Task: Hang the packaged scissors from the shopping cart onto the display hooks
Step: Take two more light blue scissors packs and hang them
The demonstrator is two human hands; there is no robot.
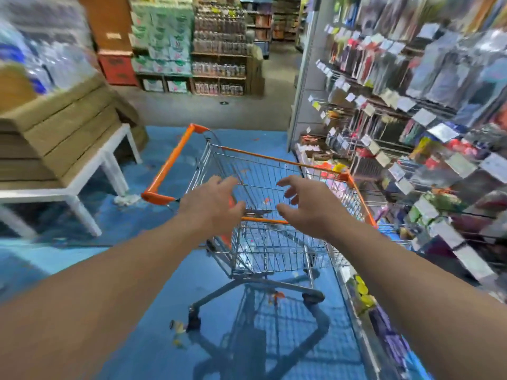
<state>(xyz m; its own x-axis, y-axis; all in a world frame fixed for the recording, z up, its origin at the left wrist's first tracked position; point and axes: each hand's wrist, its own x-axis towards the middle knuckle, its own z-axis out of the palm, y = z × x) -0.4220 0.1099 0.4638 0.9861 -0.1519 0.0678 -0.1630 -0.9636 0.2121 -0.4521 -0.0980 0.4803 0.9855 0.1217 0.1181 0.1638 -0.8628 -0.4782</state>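
A wire shopping cart (178, 154) with orange rim trim stands on the blue floor in front of me. Both my arms reach out over its near edge. My left hand (211, 204) hovers above the near rim with fingers spread and nothing in it. My right hand (304, 207) is beside it, fingers curled apart, also holding nothing. Inside the basket I cannot make out any packaged scissors; the view is blurred. The display hooks (411, 127) with hanging packaged goods fill the wall on the right, close to the cart's right side.
A white table (90, 171) stacked with cardboard boxes stands at the left. Shelves of bottles and cartons (189, 50) stand across the aisle ahead. Small bits of litter lie on the blue floor near the cart's wheels.
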